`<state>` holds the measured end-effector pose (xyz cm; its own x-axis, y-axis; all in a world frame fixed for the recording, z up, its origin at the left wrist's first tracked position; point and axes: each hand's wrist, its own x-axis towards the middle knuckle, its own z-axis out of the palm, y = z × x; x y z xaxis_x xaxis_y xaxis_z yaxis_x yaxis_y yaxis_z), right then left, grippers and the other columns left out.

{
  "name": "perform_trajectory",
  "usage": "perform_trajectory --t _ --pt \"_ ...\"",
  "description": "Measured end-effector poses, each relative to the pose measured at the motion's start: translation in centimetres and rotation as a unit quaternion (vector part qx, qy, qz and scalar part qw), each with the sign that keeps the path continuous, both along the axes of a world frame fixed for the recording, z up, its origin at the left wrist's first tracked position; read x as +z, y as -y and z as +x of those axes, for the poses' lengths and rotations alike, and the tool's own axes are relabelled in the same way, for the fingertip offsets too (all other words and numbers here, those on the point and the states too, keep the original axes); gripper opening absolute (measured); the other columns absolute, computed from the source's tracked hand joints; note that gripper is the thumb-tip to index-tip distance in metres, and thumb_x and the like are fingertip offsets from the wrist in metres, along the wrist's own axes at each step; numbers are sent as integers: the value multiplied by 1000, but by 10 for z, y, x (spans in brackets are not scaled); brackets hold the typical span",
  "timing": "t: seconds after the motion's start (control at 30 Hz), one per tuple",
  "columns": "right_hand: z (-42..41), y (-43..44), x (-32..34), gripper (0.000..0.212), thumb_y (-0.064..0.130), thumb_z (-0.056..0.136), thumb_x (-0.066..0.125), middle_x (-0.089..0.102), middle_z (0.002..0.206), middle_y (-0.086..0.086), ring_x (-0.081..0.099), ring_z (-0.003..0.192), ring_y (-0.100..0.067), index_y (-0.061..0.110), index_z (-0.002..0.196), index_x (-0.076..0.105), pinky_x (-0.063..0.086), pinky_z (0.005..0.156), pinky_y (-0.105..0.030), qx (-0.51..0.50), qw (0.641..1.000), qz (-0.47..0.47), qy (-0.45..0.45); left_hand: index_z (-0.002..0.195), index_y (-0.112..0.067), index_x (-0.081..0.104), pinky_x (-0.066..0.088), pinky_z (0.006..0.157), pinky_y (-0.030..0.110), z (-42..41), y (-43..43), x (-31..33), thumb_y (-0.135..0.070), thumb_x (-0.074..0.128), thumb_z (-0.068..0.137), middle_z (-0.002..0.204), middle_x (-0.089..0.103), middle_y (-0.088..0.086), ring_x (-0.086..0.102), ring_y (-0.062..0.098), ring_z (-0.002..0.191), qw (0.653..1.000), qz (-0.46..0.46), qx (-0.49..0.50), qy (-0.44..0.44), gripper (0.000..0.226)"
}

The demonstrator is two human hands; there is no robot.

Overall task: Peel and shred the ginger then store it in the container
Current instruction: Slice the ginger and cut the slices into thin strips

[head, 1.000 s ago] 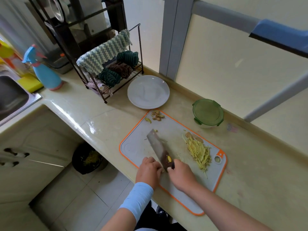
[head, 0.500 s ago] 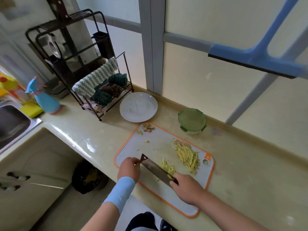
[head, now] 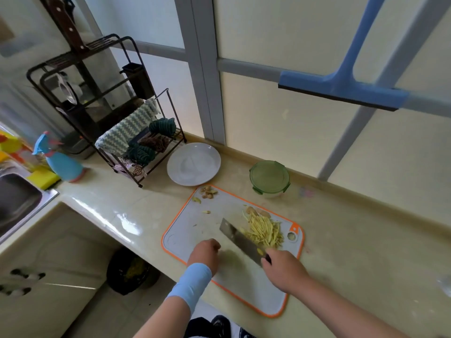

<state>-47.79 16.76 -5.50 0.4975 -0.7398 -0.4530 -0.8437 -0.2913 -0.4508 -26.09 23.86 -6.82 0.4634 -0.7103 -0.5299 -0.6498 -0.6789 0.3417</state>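
While the right hand (head: 283,268) grips the cleaver (head: 240,239) by its handle, blade running diag. up-left, the shredded ginger (head: 263,230) (thin, pale, fibrous strips) lies piled just right of it on the smooth grey cutting board (head: 185,230). Left hand (head: 205,252) rests curled; can't tell if it holds anything. Round green-lidded container (head: 269,176) sits beyond the pile, lid on.

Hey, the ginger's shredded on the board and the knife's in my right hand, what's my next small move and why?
Probably reach your left hand to the container and unclip its lid. The shredded ginger lies heaped against the knife in your right hand, but the container is shut and the left hand isn't on the knife.
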Motion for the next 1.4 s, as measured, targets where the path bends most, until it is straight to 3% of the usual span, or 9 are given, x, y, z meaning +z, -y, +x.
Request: perform_trajectory --t 0.13,0.3,0.6,0.7,0.87,1.03,1.2,1.3,1.4 --pt "-5 -9 -5 22 38 98 43 57 86 -1 54 79 -22 23 83 46 43 68 -33 46 998 41 -14 125 -24 56 49 91 33 4 4 10 3 37 86 121 55 -1 56 21 111 998 -15 1 68 52" --pt "-8 16 -8 21 38 99 41 67 98 -7 62 91 -28 23 84 46 41 64 -33 -39 999 -15 -9 126 -25 56 48 89 32 1 16 18 -8 37 96 123 55 -5 55 19 112 995 -56 -20 77 40" --pt "18 33 12 29 45 100 39 66 102 -11 62 95 -35 17 104 44 39 66 -36 61 995 -69 28 102 -22 63 47 84 32 23 53 48 2 43 86 106 60 -5 56 20 102 980 -159 4 117 35" --pt "30 29 6 24 37 103 36 61 111 -9 60 101 -33 15 111 42 37 70 -37 107 988 -102 35 92 -20 64 47 81 33 46 54 52 2 46 79 102 62 0 56 24 97 978 -125 1 166 32" --pt "51 12 -18 18 21 99 46 48 118 -4 54 106 -28 18 117 43 43 83 -38 132 986 -98 39 98 -18 65 49 82 32 74 47 44 -10 51 87 106 59 3 56 25 98 974 -20 -36 223 19" --pt "57 8 -37 42 -2 86 46 45 119 -1 46 109 -24 20 122 46 36 85 -30 143 983 -107 41 101 -25 67 44 90 28 77 54 21 2 49 79 115 55 -4 53 20 111 992 -48 -82 86 40" --pt "65 23 -34 29 11 87 52 51 118 -1 48 113 -23 21 114 52 39 92 -33 170 982 -82 4 113 -31 67 49 91 33 64 90 7 -11 49 90 115 59 -5 58 19 107 982 -64 -179 20 36" --pt "70 42 -19 16 32 89 54 59 103 -1 57 99 -23 21 100 59 42 78 -32 147 983 -92 52 119 -30 66 50 89 33 56 119 2 -16 50 93 116 60 -3 58 19 107 969 -85 -232 4 34" --pt "70 77 -16 11 31 87 56 64 82 1 64 72 -26 23 85 62 45 55 -32 23 979 -192 70 126 -33 64 49 90 32 44 145 -5 -18 47 98 120 59 -3 56 19 112 956 -103 -275 3 36"
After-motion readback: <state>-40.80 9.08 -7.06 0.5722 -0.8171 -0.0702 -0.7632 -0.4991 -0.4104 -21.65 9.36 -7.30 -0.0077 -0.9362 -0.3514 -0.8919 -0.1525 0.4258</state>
